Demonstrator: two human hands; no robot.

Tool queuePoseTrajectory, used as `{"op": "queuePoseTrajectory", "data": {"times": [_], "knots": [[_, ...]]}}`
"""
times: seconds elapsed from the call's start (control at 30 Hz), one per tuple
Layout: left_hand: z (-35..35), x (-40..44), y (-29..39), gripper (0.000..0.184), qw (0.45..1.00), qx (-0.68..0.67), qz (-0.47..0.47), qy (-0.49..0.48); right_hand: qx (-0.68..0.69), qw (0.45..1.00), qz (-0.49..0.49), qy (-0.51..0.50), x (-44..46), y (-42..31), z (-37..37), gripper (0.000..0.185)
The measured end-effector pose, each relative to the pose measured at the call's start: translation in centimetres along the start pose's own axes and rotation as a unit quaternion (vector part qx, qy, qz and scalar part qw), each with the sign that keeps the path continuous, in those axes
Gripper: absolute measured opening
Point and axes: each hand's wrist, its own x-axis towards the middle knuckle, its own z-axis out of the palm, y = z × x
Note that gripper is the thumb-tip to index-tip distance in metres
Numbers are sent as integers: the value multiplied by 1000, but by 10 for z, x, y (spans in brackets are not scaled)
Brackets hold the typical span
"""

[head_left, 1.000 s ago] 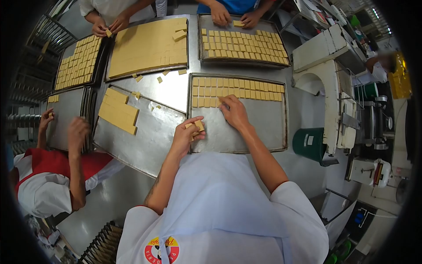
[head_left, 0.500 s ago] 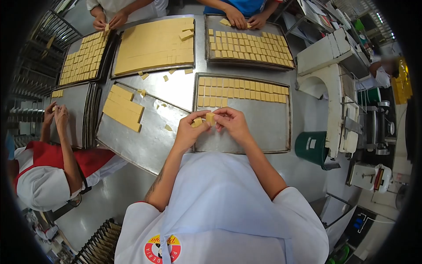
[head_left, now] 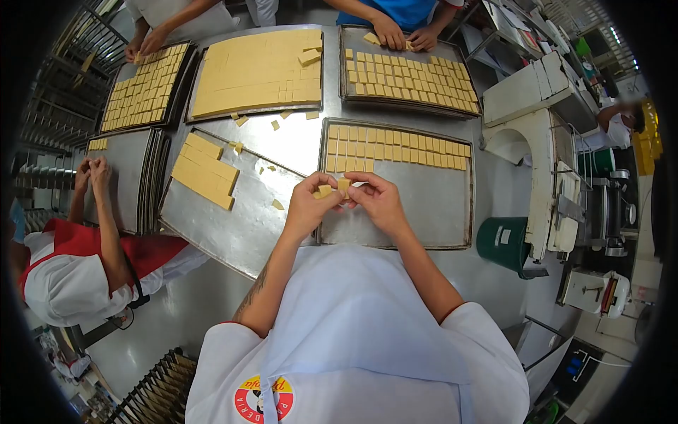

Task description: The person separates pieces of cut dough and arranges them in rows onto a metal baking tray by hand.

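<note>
Over the near edge of a metal tray (head_left: 424, 201), my left hand (head_left: 308, 205) and my right hand (head_left: 381, 203) meet with fingers closed. Between their fingertips is a small block of yellow dough (head_left: 344, 185), gripped from both sides. A second dough block (head_left: 324, 191) rests in the curled fingers of my left hand. Just beyond my hands, rows of cut dough blocks (head_left: 395, 145) fill the far part of the tray, with its near part bare metal.
Left of my tray, a tilted sheet tray (head_left: 233, 219) carries dough strips (head_left: 203, 173) and scraps. Beyond lies a tray with a scored dough slab (head_left: 258, 71). Co-workers' hands (head_left: 392, 34) work at other trays. A green bucket (head_left: 501, 239) stands at right.
The view has shifted slightly, so the trays appear a little farther right. My hands still hold the dough blocks; the far-left co-worker's hands moved down toward their tray.
</note>
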Motion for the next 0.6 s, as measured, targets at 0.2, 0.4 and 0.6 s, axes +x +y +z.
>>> {"op": "queuePoseTrajectory", "data": {"times": [0.2, 0.4, 0.6], "knots": [[7, 1, -2, 20, 999, 35, 21, 1, -21, 1000, -3, 21, -3, 4, -2, 31], [16, 2, -5, 20, 1000, 8, 15, -1, 3, 999, -18, 38, -5, -2, -4, 33], [18, 4, -7, 20, 998, -45, -27, -21, 59, 997, -21, 37, -7, 7, -13, 37]]}}
